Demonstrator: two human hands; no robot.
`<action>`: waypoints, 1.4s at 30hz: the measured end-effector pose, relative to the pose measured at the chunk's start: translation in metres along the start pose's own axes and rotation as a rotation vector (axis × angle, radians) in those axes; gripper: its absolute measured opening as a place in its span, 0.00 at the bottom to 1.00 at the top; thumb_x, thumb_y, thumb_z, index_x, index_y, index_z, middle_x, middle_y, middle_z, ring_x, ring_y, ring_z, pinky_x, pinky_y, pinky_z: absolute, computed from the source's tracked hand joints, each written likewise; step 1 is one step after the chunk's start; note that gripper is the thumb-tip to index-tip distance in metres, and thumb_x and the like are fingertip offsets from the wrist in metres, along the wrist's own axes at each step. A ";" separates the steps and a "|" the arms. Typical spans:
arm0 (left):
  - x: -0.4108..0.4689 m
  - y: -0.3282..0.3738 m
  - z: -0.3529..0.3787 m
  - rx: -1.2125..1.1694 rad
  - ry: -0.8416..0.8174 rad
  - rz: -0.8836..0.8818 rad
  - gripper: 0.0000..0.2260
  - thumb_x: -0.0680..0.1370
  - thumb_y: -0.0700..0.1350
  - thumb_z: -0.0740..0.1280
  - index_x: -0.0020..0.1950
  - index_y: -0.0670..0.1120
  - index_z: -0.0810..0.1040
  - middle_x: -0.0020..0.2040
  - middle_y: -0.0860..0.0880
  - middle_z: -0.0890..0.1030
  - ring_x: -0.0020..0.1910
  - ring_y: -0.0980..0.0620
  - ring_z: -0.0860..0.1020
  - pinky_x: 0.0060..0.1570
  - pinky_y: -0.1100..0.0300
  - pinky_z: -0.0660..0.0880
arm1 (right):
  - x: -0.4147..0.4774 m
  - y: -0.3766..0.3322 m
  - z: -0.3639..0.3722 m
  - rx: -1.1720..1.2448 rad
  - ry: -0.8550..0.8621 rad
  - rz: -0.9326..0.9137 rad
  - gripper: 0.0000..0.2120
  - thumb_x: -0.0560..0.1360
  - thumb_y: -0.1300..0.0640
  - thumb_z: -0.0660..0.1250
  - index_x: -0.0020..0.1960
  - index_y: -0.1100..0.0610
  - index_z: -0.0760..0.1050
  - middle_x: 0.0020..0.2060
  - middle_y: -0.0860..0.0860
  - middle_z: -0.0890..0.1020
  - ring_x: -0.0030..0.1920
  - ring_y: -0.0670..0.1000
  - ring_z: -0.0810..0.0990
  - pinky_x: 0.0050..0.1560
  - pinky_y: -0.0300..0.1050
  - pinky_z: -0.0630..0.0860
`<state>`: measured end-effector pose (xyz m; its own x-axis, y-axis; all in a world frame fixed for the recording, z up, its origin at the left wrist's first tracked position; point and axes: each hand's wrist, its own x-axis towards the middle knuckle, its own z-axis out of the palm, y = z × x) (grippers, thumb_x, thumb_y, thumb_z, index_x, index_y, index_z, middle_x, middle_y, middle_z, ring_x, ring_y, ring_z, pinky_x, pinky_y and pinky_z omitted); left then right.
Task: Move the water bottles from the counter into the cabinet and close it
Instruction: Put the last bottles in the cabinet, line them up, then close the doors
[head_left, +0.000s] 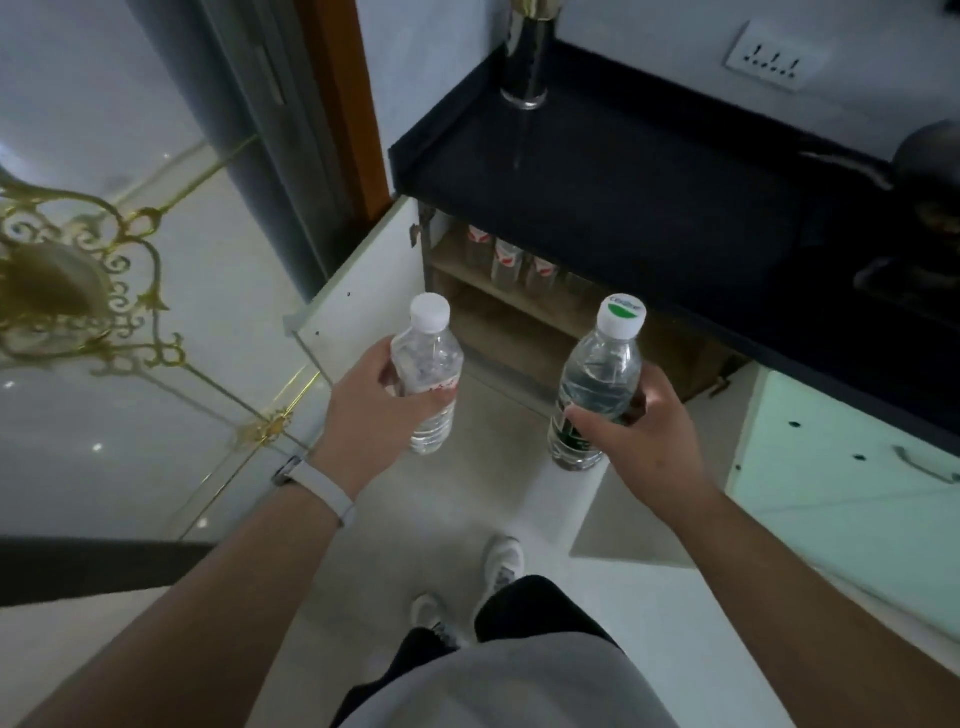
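Water bottles, two of them, are both up in the air right now, one per hand, well in front of the open cabinet (524, 332). The left hand (363, 410) grips the clear bottle with the plain white cap (428, 374). The right hand (649, 441) holds the darker bottle with the green-marked cap (597, 384), fingers (592, 417) curled tight round its middle. Both bottles are upright-ish, caps tipped towards the far side.

Inside the cabinet, more red-labelled bottles (506, 265) stand in a row on the upper shelf (457, 265). Its white door (363, 280) hangs wide open on the left. Above is the dark worktop (623, 197), with a shiny black cylinder (524, 62) at its far edge. There's a white band (322, 488) on the left wrist and a mint green door (841, 467) off to the right.
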<state>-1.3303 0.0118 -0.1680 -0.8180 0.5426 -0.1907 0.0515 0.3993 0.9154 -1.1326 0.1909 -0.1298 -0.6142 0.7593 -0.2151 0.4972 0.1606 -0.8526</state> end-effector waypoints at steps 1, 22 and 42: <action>0.007 -0.001 0.005 0.013 -0.017 0.004 0.22 0.68 0.50 0.82 0.60 0.57 0.80 0.51 0.57 0.85 0.50 0.58 0.83 0.51 0.63 0.79 | 0.006 0.002 -0.001 0.004 0.019 0.020 0.28 0.68 0.51 0.78 0.65 0.44 0.69 0.49 0.36 0.79 0.47 0.34 0.78 0.45 0.33 0.73; 0.149 0.082 0.101 0.136 -0.296 0.092 0.23 0.69 0.48 0.81 0.62 0.58 0.80 0.53 0.62 0.84 0.52 0.64 0.81 0.52 0.63 0.76 | 0.138 0.021 -0.054 0.157 0.179 0.196 0.24 0.68 0.49 0.78 0.55 0.36 0.68 0.47 0.37 0.80 0.45 0.30 0.77 0.42 0.32 0.71; 0.262 0.079 0.162 0.165 -0.798 0.137 0.23 0.70 0.46 0.81 0.63 0.56 0.79 0.53 0.60 0.85 0.52 0.63 0.82 0.51 0.65 0.77 | 0.172 0.034 -0.021 0.177 0.511 0.461 0.24 0.67 0.50 0.78 0.57 0.39 0.69 0.48 0.38 0.80 0.47 0.37 0.79 0.46 0.38 0.74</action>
<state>-1.4480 0.3053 -0.2027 -0.1490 0.9312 -0.3325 0.2560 0.3612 0.8967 -1.2085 0.3398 -0.1858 0.0207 0.9332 -0.3587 0.5037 -0.3196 -0.8025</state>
